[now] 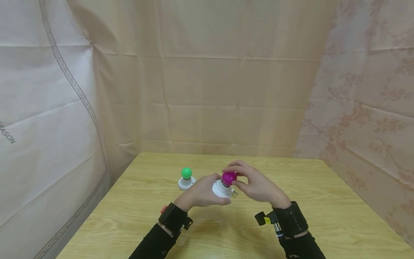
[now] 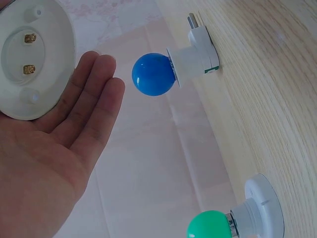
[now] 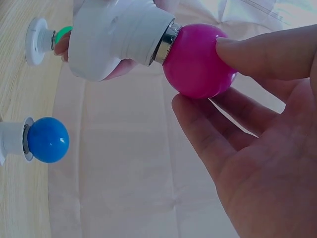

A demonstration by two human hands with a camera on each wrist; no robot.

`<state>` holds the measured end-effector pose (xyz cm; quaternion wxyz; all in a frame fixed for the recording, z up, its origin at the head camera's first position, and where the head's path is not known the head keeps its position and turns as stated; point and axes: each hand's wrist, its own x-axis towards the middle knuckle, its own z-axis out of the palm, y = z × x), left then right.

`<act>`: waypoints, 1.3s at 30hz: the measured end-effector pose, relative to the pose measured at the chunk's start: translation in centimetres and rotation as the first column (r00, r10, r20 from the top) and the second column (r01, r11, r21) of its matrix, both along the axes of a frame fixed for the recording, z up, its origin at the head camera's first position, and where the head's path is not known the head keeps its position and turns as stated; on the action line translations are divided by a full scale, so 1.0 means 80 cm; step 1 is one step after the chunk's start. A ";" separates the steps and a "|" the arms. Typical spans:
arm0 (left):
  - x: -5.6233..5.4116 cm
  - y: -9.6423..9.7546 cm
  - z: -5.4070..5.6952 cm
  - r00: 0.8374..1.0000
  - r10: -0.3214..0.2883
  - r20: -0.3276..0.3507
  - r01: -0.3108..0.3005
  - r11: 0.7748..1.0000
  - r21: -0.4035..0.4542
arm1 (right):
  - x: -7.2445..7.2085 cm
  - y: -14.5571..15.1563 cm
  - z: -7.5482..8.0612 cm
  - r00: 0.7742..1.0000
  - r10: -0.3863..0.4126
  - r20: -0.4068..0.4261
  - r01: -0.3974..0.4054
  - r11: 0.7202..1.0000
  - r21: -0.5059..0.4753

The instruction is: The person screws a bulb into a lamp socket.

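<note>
My left hand (image 1: 202,192) grips a round white lamp holder (image 1: 220,190) by its base, tilted above the table. In the left wrist view, two brass terminals show on the underside of its base. A magenta light bulb (image 3: 198,62) sits at the mouth of this holder, with part of its silver metal cap showing between glass and holder. My right hand (image 1: 258,183) pinches the bulb's glass between thumb and fingertips, as the right wrist view shows. How deep the cap goes into the holder is hidden.
A green bulb (image 1: 186,173) in a round white holder (image 1: 185,184) stands on the wooden table (image 1: 136,201), left of my hands. Beyond the hands, a blue bulb (image 2: 154,74) stands in a white plug-in holder (image 2: 200,52). Cloth curtains (image 1: 207,82) surround the table.
</note>
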<state>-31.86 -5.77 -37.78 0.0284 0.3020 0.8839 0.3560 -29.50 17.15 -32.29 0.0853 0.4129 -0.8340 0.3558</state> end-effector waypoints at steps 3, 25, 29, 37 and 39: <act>-0.001 0.000 0.000 1.000 0.002 0.008 -0.002 1.000 0.003 | 0.000 0.000 0.001 1.000 -0.008 0.011 0.008 1.000 -0.003; 0.001 0.002 0.001 1.000 0.005 0.010 -0.005 1.000 -0.001 | 0.000 -0.001 -0.002 0.996 -0.070 0.051 0.070 0.998 0.002; 0.001 0.001 0.001 1.000 0.002 0.018 -0.002 1.000 0.006 | 0.000 0.001 -0.001 0.999 -0.022 0.043 0.022 1.000 -0.003; 0.000 0.001 0.000 1.000 0.000 0.021 -0.001 1.000 0.010 | -0.001 0.003 0.001 0.991 0.089 0.099 -0.088 0.996 -0.022; 0.000 0.001 0.000 1.000 0.002 0.022 -0.002 1.000 0.010 | -0.001 0.003 0.001 0.990 0.091 0.108 -0.089 0.996 -0.024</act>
